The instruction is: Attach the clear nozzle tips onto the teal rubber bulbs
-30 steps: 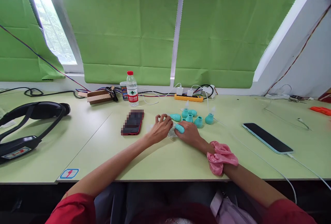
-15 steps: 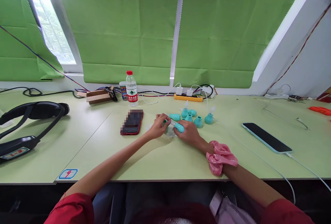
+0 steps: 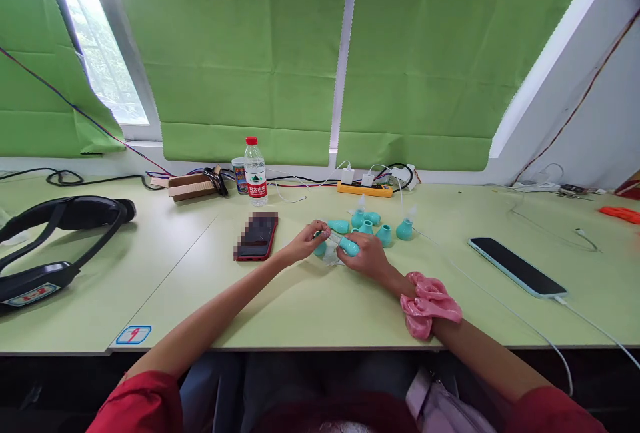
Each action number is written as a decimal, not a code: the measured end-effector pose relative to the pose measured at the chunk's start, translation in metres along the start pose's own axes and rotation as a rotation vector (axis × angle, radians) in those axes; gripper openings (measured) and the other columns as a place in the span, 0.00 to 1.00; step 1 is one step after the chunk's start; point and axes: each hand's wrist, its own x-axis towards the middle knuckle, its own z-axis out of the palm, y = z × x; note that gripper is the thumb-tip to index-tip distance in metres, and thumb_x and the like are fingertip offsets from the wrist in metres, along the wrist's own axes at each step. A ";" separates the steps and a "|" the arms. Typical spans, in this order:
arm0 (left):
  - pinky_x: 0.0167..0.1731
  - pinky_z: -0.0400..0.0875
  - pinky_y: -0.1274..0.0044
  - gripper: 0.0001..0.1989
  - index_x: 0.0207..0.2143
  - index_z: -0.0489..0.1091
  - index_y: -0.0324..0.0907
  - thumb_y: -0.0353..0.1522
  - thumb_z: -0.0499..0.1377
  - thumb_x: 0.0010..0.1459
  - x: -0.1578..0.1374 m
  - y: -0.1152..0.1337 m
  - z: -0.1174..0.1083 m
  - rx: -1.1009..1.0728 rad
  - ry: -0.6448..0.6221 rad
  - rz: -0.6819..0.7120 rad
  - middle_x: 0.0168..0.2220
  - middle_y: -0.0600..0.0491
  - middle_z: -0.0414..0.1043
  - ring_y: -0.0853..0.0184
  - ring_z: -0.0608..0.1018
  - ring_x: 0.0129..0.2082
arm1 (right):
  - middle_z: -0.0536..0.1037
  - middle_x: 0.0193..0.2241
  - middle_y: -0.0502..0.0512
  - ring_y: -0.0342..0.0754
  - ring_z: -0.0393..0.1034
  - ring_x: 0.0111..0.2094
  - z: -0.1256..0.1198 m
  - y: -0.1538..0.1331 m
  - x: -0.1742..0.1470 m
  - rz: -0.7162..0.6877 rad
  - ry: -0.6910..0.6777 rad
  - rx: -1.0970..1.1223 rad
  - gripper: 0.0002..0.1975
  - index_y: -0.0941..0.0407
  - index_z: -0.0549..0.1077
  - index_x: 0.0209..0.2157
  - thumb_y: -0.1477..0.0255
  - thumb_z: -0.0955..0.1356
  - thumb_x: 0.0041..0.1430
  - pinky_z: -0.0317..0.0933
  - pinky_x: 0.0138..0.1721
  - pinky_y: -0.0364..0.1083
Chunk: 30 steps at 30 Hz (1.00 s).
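My right hand (image 3: 369, 256) is wrapped round a teal squeeze bulb (image 3: 349, 247), which lies tilted with its neck toward the left. A clear nozzle (image 3: 334, 237) sits at the neck; whether it is seated fully I cannot tell. My left hand (image 3: 306, 242) pinches the far end of this nozzle between thumb and fingers. Under the left fingers, another teal bulb (image 3: 321, 248) partly shows. Clear, crumpled-looking pieces (image 3: 330, 258) lie beneath the hands. Behind them are several more teal bulbs (image 3: 385, 235), some upright and some on their sides; an upright one (image 3: 405, 230) has a clear tip.
A red-cased phone (image 3: 256, 236) lies left of my hands, and a charging phone (image 3: 517, 266) lies right. Behind stand a water bottle (image 3: 255, 176), a cup (image 3: 240, 176) and a yellow power strip (image 3: 365, 189). A black headset (image 3: 65, 240) rests far left. A white cable (image 3: 495, 296) crosses the right side.
My left fingers have shifted slightly back from the bulb's neck, and more of the clear nozzle and the teal bulb beneath shows. My right hand keeps its hold.
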 end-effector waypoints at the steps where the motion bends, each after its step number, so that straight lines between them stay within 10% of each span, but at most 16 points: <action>1: 0.33 0.60 0.79 0.17 0.30 0.62 0.39 0.44 0.47 0.53 0.000 0.000 -0.001 -0.022 -0.010 -0.008 0.32 0.52 0.60 0.71 0.64 0.33 | 0.69 0.18 0.51 0.41 0.62 0.22 0.000 0.000 0.000 -0.002 0.002 0.001 0.08 0.57 0.69 0.21 0.68 0.62 0.46 0.50 0.24 0.40; 7: 0.32 0.61 0.78 0.16 0.32 0.60 0.39 0.42 0.44 0.55 0.007 -0.007 -0.012 0.018 0.053 -0.056 0.29 0.53 0.61 0.71 0.65 0.31 | 0.72 0.21 0.52 0.42 0.64 0.23 0.003 0.002 -0.003 -0.003 -0.009 0.020 0.08 0.57 0.70 0.23 0.68 0.63 0.45 0.52 0.25 0.40; 13: 0.39 0.55 0.65 0.09 0.32 0.63 0.39 0.32 0.46 0.56 0.005 -0.013 -0.016 0.795 0.314 -0.012 0.38 0.46 0.61 0.60 0.60 0.42 | 0.72 0.20 0.53 0.44 0.64 0.24 0.001 0.003 -0.001 0.045 0.058 0.027 0.10 0.58 0.71 0.23 0.66 0.62 0.46 0.54 0.26 0.41; 17: 0.39 0.50 0.60 0.08 0.29 0.67 0.39 0.28 0.48 0.53 0.000 -0.015 -0.017 1.158 0.262 0.057 0.41 0.44 0.58 0.56 0.55 0.46 | 0.73 0.22 0.54 0.45 0.65 0.25 0.002 0.005 -0.001 0.065 0.058 0.041 0.10 0.58 0.71 0.25 0.66 0.63 0.46 0.55 0.27 0.42; 25: 0.37 0.52 0.62 0.06 0.27 0.69 0.42 0.29 0.53 0.50 0.002 -0.021 -0.021 1.061 0.124 -0.089 0.39 0.48 0.58 0.57 0.57 0.44 | 0.74 0.25 0.55 0.46 0.67 0.28 0.002 0.003 -0.001 0.071 0.032 0.049 0.10 0.58 0.70 0.27 0.66 0.63 0.46 0.57 0.29 0.43; 30: 0.37 0.53 0.66 0.10 0.31 0.67 0.41 0.26 0.47 0.54 0.000 -0.007 -0.020 0.931 0.280 -0.004 0.34 0.50 0.64 0.63 0.62 0.40 | 0.73 0.26 0.55 0.45 0.66 0.27 -0.003 -0.001 -0.001 -0.029 -0.106 0.098 0.11 0.58 0.68 0.30 0.66 0.61 0.51 0.56 0.28 0.42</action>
